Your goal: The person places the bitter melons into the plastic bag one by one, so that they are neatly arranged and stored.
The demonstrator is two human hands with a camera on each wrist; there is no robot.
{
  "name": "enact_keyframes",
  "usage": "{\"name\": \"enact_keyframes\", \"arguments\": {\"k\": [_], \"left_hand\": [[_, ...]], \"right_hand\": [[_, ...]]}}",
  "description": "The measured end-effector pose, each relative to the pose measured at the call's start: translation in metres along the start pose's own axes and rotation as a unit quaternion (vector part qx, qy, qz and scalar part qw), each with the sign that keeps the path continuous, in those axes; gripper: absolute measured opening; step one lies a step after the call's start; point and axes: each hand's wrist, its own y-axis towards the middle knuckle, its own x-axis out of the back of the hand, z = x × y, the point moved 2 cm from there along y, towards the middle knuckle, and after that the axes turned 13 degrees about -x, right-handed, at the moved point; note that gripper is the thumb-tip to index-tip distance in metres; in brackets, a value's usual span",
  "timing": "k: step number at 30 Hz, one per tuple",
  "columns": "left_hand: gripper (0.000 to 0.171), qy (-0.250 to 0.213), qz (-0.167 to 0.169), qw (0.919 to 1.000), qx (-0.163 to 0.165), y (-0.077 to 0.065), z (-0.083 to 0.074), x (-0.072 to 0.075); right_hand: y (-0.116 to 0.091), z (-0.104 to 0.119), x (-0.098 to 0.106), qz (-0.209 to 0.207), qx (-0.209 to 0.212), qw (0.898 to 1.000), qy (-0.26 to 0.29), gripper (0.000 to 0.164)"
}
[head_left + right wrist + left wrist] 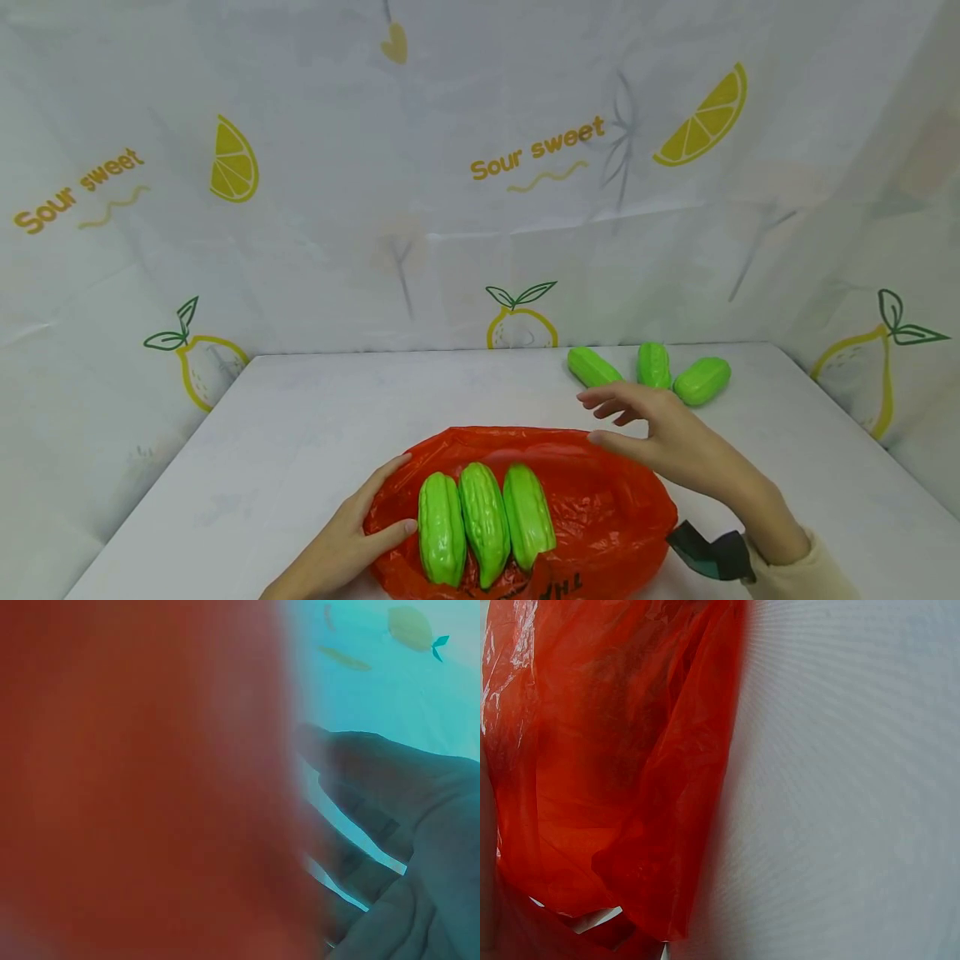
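An open red plastic bag lies on the table with three bright green bitter melons side by side in it. At the bag's left rim, my left hand holds the plastic, its thumb inside against the leftmost melon and its index finger along the edge. The left wrist view is half filled by red plastic; the fingers are mostly hidden there. My right hand hovers over the far right rim, fingers loosely extended and nothing in them. Blurred red covers much of the right wrist view, beside the hand.
Three more green melons, one at the left, one in the middle and one at the right, lie at the table's back right, beyond my right hand. A white lemon-print cloth hangs behind the white table.
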Motion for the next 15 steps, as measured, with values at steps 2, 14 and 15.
{"name": "enact_keyframes", "arguments": {"k": [2, 14, 15], "left_hand": [[0.066, 0.0, 0.001, 1.0, -0.001, 0.0, 0.0, 0.0], [0.066, 0.001, 0.001, 1.0, 0.003, 0.0, 0.001, 0.0], [0.066, -0.001, 0.001, 1.0, 0.003, 0.001, 0.001, 0.0]], "right_hand": [[0.001, -0.004, 0.001, -0.008, -0.004, 1.0, -0.005, 0.036], [0.01, -0.028, 0.005, -0.039, -0.037, 0.998, -0.025, 0.038], [0.011, -0.03, 0.006, -0.04, -0.041, 0.998, -0.026, 0.038]]}}
